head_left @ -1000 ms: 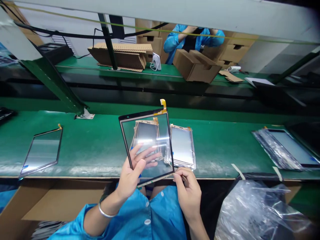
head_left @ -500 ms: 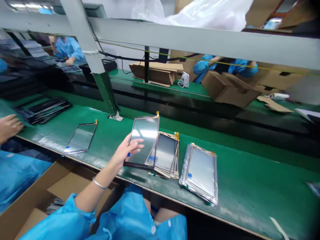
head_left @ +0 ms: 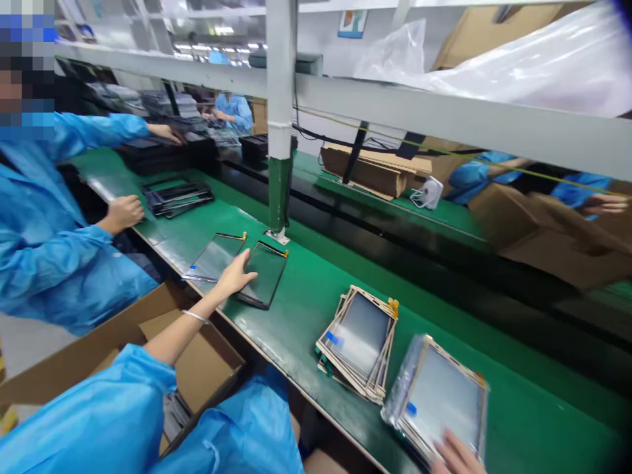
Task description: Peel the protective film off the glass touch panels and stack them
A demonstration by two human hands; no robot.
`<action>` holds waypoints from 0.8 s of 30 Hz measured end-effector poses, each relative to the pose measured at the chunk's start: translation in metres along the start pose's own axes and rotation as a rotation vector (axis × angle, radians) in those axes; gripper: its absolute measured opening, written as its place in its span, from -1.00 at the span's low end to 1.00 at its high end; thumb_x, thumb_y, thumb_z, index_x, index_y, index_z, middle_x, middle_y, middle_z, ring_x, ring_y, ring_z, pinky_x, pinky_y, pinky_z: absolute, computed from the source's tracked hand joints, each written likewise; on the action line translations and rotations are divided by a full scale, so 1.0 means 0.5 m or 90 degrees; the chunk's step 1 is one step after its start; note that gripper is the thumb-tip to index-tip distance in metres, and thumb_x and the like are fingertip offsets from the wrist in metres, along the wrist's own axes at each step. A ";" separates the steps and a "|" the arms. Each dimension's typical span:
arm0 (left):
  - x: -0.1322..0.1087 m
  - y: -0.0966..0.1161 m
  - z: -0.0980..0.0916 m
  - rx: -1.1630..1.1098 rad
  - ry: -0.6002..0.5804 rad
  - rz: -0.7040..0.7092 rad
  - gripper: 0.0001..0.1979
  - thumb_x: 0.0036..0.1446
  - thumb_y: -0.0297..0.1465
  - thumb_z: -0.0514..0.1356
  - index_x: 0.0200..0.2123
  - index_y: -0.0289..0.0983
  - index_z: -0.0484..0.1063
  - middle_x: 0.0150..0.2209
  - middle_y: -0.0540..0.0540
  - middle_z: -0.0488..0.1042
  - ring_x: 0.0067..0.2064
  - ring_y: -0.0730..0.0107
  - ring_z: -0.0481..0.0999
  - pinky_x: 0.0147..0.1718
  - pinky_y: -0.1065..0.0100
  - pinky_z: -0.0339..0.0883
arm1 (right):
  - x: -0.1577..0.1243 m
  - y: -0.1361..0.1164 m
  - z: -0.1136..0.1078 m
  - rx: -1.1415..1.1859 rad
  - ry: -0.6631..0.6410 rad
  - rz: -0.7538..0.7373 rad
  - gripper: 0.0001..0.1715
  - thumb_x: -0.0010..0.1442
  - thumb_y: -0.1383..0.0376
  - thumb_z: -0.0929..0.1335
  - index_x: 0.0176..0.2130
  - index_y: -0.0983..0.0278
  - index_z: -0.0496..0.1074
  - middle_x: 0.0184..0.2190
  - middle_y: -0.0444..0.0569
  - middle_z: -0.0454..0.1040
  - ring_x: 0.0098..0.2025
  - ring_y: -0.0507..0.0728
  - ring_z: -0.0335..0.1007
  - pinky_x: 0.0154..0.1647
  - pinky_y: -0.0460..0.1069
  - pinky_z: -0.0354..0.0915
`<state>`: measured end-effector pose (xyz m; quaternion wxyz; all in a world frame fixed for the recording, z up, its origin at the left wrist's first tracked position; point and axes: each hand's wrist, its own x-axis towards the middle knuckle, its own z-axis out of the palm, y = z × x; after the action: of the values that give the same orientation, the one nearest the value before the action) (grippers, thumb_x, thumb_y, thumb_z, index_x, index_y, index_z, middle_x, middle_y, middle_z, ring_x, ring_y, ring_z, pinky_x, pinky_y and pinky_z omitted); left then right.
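Note:
My left hand [head_left: 234, 276] is at the near left edge of a black-framed touch screen panel [head_left: 267, 273], thumb over the glass and the other fingers along its side. This panel is low at the bench top, beside another clear touch screen panel [head_left: 213, 257] with a blue tab. Both have a small orange flex cable at a far corner. At the bottom right, my right hand [head_left: 457, 454], slightly blurred, reaches with fingers apart over the near edge of a plastic-wrapped stack of screens [head_left: 447, 395]. Between my hands lies a fanned pile of pale-framed screens [head_left: 363, 336].
To the left a co-worker's hand [head_left: 126, 212] rests near black frames [head_left: 178, 197] on the green bench [head_left: 306, 296]. A post [head_left: 280, 131] rises from the bench. Below its front edge is an open cardboard box [head_left: 197, 342]. Flattened cardboard [head_left: 365, 172] lies on the far shelf.
My left hand has carried the black-framed panel left from above the pile, down beside the other panel. My right hand has come into view at the right stack. The view has turned left.

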<state>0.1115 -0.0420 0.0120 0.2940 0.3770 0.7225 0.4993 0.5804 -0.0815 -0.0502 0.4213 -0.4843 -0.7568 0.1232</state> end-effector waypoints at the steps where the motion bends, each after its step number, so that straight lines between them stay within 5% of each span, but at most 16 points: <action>1: -0.006 0.007 0.017 0.027 0.006 0.048 -0.14 -0.12 -0.47 0.35 0.26 -0.33 0.08 0.29 -0.39 0.10 0.32 -0.02 0.07 0.24 -0.07 -0.04 | -0.001 -0.003 0.000 -0.001 -0.004 0.001 -0.73 0.27 0.16 0.26 -0.13 0.24 0.42 -0.02 0.18 0.40 0.00 0.28 0.35 -0.06 0.18 0.31; 4: -0.043 0.028 0.104 0.163 -0.056 0.212 -0.35 0.07 -0.36 0.22 0.22 -0.36 0.16 0.37 -0.29 -0.12 0.39 0.13 -0.25 0.31 0.00 -0.35 | 0.018 -0.016 0.048 -0.001 -0.036 0.033 -0.63 0.29 0.15 0.23 -0.03 0.31 0.37 0.07 0.26 0.34 0.10 0.34 0.26 0.03 0.29 0.24; 7: -0.099 0.035 0.223 0.242 -0.192 0.278 -0.59 0.17 -0.24 0.11 0.02 -0.33 0.43 0.24 -0.28 0.24 0.35 0.12 0.00 0.30 0.02 -0.20 | 0.046 -0.024 0.118 -0.025 -0.053 0.059 -0.51 0.31 0.12 0.18 0.06 0.38 0.31 0.12 0.32 0.30 0.17 0.36 0.19 0.09 0.34 0.18; 11: -0.160 0.034 0.341 0.265 -0.304 0.262 -0.61 0.18 -0.20 0.09 -0.08 -0.32 0.51 0.17 -0.31 0.34 0.29 -0.01 0.15 0.24 -0.06 -0.04 | 0.049 -0.027 0.160 -0.046 -0.067 0.063 -0.49 0.31 0.11 0.18 0.10 0.38 0.30 0.19 0.32 0.22 0.23 0.36 0.11 0.12 0.33 0.15; 17: -0.189 0.068 0.361 0.225 -0.340 0.262 -0.46 0.16 -0.26 0.10 0.16 -0.40 0.28 0.30 -0.38 0.10 0.34 0.04 0.01 0.27 0.00 -0.10 | 0.040 -0.038 0.155 -0.001 -0.061 0.109 -0.50 0.32 0.14 0.16 0.15 0.32 0.26 0.25 0.24 0.15 0.28 0.30 0.04 0.18 0.29 0.12; 24: -0.179 0.107 0.368 -0.027 -0.379 0.111 -0.44 -0.02 -0.18 0.27 0.03 -0.31 0.36 0.34 -0.33 0.01 0.37 0.03 -0.12 0.31 0.00 -0.33 | 0.046 -0.039 0.150 -0.002 -0.075 0.121 -0.52 0.32 0.18 0.17 0.16 0.28 0.26 0.27 0.20 0.13 0.30 0.29 0.02 0.20 0.31 0.09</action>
<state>0.3209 -0.0137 0.0061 0.4567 0.5612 0.5591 0.4048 0.5071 -0.0555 -0.0727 0.3621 -0.5465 -0.7310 0.1896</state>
